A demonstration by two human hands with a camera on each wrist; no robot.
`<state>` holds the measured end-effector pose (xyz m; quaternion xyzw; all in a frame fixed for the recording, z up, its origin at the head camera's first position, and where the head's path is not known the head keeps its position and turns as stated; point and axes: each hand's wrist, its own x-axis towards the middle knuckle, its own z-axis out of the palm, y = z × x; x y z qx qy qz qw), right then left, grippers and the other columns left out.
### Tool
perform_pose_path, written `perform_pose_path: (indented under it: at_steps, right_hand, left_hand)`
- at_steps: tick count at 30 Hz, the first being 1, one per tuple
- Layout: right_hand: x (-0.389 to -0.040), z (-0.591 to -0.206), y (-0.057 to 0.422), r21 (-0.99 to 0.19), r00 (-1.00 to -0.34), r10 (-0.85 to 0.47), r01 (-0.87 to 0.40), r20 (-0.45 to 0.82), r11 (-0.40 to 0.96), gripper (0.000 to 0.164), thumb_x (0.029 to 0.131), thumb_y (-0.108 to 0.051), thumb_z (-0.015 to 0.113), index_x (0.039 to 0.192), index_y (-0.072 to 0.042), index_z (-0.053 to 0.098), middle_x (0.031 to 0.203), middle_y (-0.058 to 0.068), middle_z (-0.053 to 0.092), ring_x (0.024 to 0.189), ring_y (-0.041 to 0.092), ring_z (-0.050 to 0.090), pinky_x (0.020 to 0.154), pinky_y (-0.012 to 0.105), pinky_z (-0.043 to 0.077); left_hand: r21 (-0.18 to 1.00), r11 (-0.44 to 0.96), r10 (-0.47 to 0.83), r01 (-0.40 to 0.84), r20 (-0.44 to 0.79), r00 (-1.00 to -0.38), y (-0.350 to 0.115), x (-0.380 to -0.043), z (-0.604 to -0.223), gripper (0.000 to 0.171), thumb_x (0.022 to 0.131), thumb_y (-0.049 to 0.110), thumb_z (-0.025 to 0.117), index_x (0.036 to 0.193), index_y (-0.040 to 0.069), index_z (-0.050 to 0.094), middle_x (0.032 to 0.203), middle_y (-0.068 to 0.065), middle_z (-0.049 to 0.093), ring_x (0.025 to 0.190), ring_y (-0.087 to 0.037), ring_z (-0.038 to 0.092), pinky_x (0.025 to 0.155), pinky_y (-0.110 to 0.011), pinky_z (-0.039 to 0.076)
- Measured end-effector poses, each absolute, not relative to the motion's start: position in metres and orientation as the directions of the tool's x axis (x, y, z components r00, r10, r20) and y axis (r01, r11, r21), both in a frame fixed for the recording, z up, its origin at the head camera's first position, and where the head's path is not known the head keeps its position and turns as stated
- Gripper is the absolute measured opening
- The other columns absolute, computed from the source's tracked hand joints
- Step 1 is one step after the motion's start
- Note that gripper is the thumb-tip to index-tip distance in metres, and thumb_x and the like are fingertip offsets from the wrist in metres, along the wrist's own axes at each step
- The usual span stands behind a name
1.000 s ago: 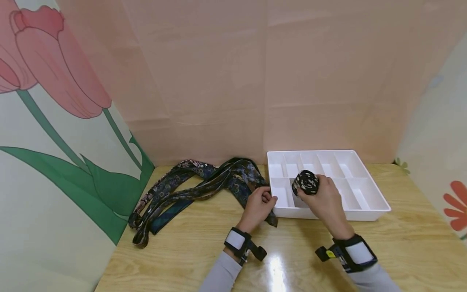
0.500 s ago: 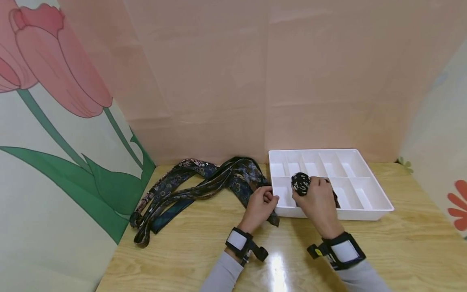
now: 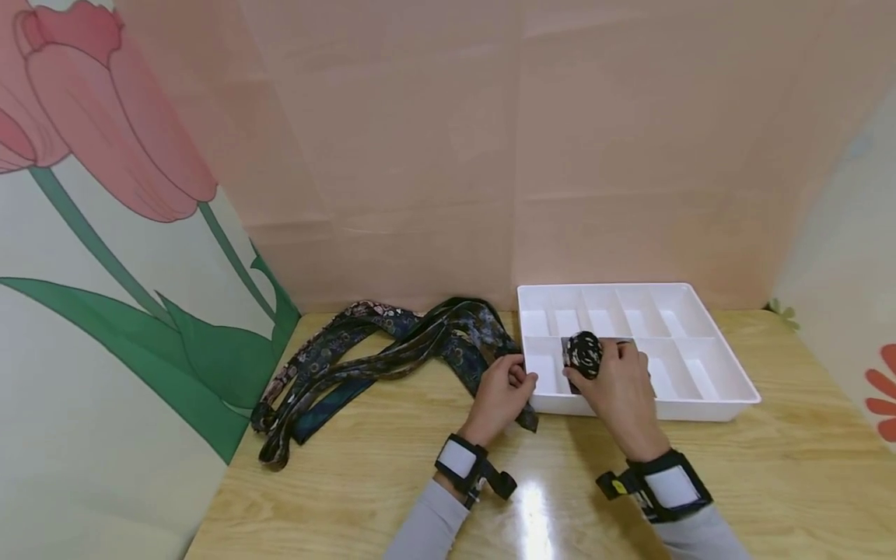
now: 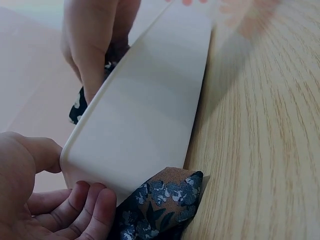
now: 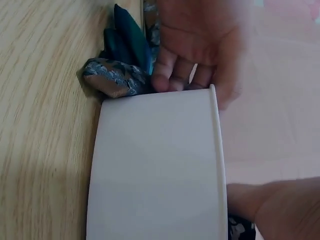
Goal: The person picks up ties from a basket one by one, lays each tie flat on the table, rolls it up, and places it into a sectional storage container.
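Observation:
My right hand (image 3: 621, 398) grips a rolled-up necktie (image 3: 584, 355), black with a pale pattern, its coil facing up over a front compartment of the white divided tray (image 3: 700, 412). In the right wrist view, only a bit of this roll (image 5: 242, 229) shows past the tray's rim. My left hand (image 3: 498, 393) pinches the tray's left side near the front corner, thumb at the rim and fingers curled against the outer wall. A floral tie end (image 4: 167, 197) lies beside those fingers. Part of the roll is hidden behind my right fingers.
Several loose dark patterned neckties (image 3: 399, 362) lie in a long heap left of the tray, on the wooden table (image 3: 336, 498). A pinkish-brown sheet (image 3: 392, 155) hangs right behind the tray. Painted walls stand at both sides.
My right hand has lowered the rolled necktie toward the front compartment, shifting left, then slightly right. The left hand keeps its hold on the tray.

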<state>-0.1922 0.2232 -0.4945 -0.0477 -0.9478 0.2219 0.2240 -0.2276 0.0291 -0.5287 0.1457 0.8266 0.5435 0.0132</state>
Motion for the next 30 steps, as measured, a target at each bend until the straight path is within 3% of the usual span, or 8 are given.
perform_pose_path:
  at_steps: [9,21,30]
  right_hand:
    - [-0.192,-0.490,0.228,-0.451,-0.901,0.184,-0.015,0.393,0.893,0.070,0.082,-0.031,0.089,0.125,0.016,0.061,0.116,0.038,0.060,0.104,0.057,0.057,0.075,0.068,0.054]
    - [-0.196,-0.500,0.232,-0.390,-0.937,0.148,0.014,0.317,0.921,0.065,0.080,-0.029,0.092,0.111,0.021,0.064,0.121,0.040,0.046,0.105,0.057,0.048,0.073,0.060,0.048]
    - [-0.187,-0.492,0.235,-0.488,-0.952,0.171,0.027,0.252,0.872,0.064,0.083,-0.028,0.089,0.124,0.016,0.067,0.131,0.038,0.045,0.113,0.057,0.047,0.073,0.062,0.051]
  left_hand:
    - [0.915,0.346,0.258,0.208,0.120,-0.959,0.026,-0.226,-0.528,0.039,0.103,0.020,0.070,0.138,0.001,0.065,0.096,0.003,0.063,0.079,-0.001,0.058,0.074,-0.020,0.052]
    - [0.916,0.344,0.272,0.209,0.116,-0.955,0.027,-0.226,-0.528,0.039,0.104,0.022,0.069,0.138,0.003,0.065,0.094,0.004,0.063,0.079,0.000,0.058,0.075,-0.019,0.052]
    - [0.910,0.353,0.281,0.218,0.119,-0.952,0.025,-0.227,-0.528,0.039,0.105,0.021,0.068,0.139,0.002,0.064,0.095,0.003,0.064,0.079,0.000,0.058,0.074,-0.019,0.052]
